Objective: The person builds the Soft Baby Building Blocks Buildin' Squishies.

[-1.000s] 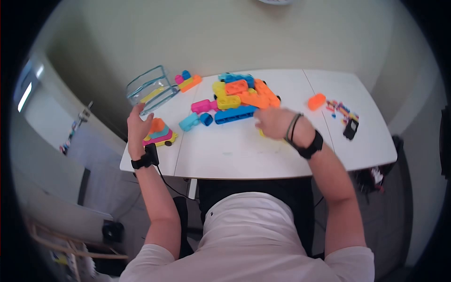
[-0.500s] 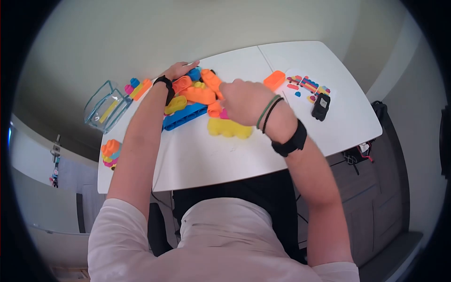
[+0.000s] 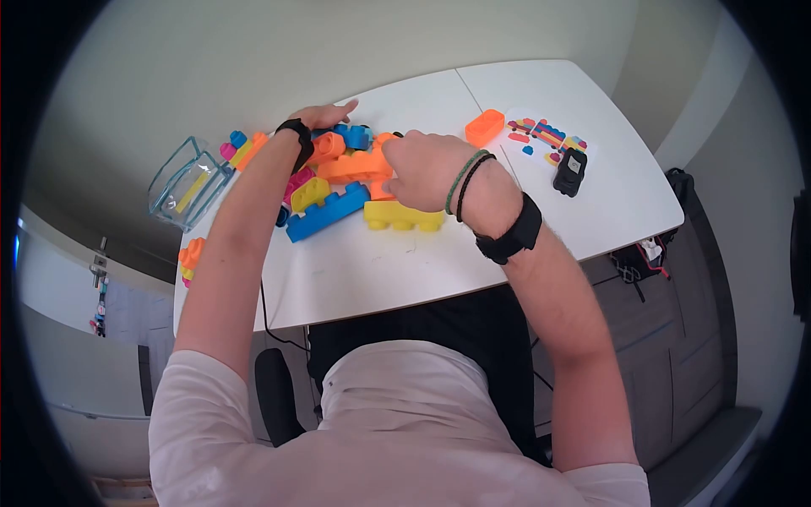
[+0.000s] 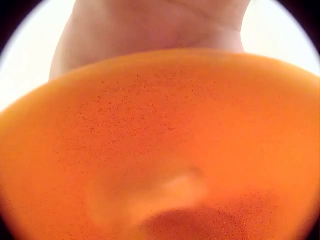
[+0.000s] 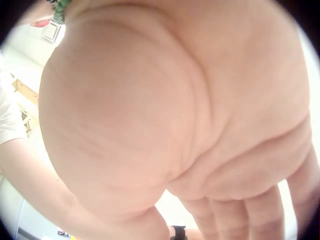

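Note:
A pile of large toy building blocks lies on the table between my two hands. My left hand (image 3: 323, 116) reaches to the pile's far side, fingers extended beside a blue block (image 3: 353, 135). Close under its wrist is an orange block (image 3: 327, 147); orange plastic (image 4: 240, 135) fills most of the left wrist view. On the pile's right my right hand (image 3: 429, 171) is against a long orange block (image 3: 348, 167), its palm bare in the right wrist view and its fingers fairly straight. A long blue block (image 3: 329, 211) and a yellow block (image 3: 405, 215) lie in front.
At the left stands a clear case with blue edging (image 3: 182, 193), near a small block stack (image 3: 245, 152). Another stack (image 3: 191, 253) is partly hidden by my left forearm. To the right are an orange block (image 3: 485, 128), a picture sheet (image 3: 549, 133) and a black device (image 3: 571, 172).
My left hand has gone from beside the stack at the left to the pile's far side. My right hand has come off the yellow block to the pile's right side. The view has turned.

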Tool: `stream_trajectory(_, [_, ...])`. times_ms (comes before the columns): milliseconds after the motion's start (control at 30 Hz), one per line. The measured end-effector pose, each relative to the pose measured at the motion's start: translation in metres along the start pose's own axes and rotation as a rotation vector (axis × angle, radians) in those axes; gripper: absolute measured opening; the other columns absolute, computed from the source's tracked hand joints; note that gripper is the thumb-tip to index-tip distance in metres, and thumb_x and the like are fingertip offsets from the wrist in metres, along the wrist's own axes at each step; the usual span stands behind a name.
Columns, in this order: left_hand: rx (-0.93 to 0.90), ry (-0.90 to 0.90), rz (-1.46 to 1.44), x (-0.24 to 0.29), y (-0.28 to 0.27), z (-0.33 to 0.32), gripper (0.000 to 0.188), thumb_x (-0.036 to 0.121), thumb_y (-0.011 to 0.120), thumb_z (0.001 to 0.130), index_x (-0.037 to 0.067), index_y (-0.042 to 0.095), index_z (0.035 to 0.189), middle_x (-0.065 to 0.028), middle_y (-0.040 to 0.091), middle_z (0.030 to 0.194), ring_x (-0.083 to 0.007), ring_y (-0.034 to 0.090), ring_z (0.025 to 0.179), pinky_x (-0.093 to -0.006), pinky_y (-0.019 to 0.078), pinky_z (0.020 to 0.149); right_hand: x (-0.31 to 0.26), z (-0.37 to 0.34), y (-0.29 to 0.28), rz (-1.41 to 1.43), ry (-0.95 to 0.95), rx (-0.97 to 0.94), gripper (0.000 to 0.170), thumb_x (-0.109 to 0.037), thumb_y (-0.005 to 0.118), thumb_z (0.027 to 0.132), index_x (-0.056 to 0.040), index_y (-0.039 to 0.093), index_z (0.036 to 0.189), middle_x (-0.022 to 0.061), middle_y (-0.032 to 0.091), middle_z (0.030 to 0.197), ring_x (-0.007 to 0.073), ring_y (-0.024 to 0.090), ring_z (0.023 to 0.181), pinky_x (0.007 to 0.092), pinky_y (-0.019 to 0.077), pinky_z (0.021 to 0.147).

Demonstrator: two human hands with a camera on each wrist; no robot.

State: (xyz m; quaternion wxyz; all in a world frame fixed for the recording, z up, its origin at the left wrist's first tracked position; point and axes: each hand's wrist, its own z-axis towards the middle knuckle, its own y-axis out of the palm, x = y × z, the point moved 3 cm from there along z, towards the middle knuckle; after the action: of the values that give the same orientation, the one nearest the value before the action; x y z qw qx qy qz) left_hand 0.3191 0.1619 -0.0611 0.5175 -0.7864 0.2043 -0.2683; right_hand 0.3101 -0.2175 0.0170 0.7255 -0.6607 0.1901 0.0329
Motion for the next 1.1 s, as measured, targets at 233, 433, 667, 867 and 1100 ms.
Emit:
stream_trajectory(233, [-0.305, 0.104, -0.029, -0.010, -0.009, 0.022, 0.069, 0.011, 0.062, 0.090, 0.011, 0.055, 0.159, -0.0122, 0.069, 0.138, -0.0220, 0.071, 0.110, -0.0403, 0.0587, 0.090, -0.006, 0.006, 0.013, 0.015, -0.018, -0.088, 0.039, -0.037, 0.069, 0.098, 0.0002, 0.072, 0.110, 0.0203, 0.077, 0.106, 0.0380, 0.075, 0.100, 0.0477, 0.0604, 0.087])
stream_trajectory(433, [-0.095, 0.255, 0.092, -0.044, -0.009, 0.057, 0.067, 0.005, 0.069, 0.081, 0.013, 0.067, 0.148, -0.0124, 0.076, 0.128, -0.0235, 0.075, 0.104, -0.0375, 0.0590, 0.089, -0.008, 0.008, 0.016, -0.014, -0.023, -0.156, 0.038, -0.036, 0.071, 0.097, 0.0002, 0.073, 0.108, 0.0196, 0.077, 0.103, 0.0368, 0.076, 0.099, 0.0468, 0.0611, 0.085])
stream_trajectory(667, [0.281, 0.317, 0.412, -0.041, -0.030, 0.036, 0.039, 0.030, 0.064, 0.103, 0.006, 0.070, 0.133, -0.0204, 0.075, 0.126, -0.0393, 0.071, 0.118, -0.0504, 0.0578, 0.100, -0.002, 0.008, 0.010, 0.014, -0.021, -0.093, 0.037, -0.034, 0.069, 0.098, -0.0001, 0.070, 0.113, 0.0212, 0.075, 0.107, 0.0392, 0.075, 0.101, 0.0478, 0.0603, 0.087])
stream_trajectory(867, [0.754, 0.476, 0.017, -0.058, -0.089, 0.048, 0.048, 0.038, 0.051, 0.111, -0.001, 0.057, 0.139, -0.0285, 0.072, 0.114, -0.0451, 0.072, 0.104, -0.0561, 0.0572, 0.088, 0.013, 0.004, -0.004, 0.018, 0.000, -0.076, 0.028, -0.024, 0.060, 0.104, -0.0009, 0.067, 0.118, 0.0262, 0.071, 0.118, 0.0430, 0.073, 0.107, 0.0500, 0.0581, 0.092])
stream_trajectory(1100, [0.477, 0.620, -0.328, 0.010, -0.083, -0.194, 0.051, 0.040, 0.047, 0.115, 0.006, 0.053, 0.153, -0.0067, 0.064, 0.094, -0.0146, 0.070, 0.078, -0.0333, 0.0555, 0.071, 0.031, 0.002, -0.021, -0.015, 0.181, 0.107, 0.033, -0.027, 0.063, 0.104, 0.0040, 0.067, 0.115, 0.0302, 0.072, 0.113, 0.0467, 0.070, 0.111, 0.0527, 0.0563, 0.096])
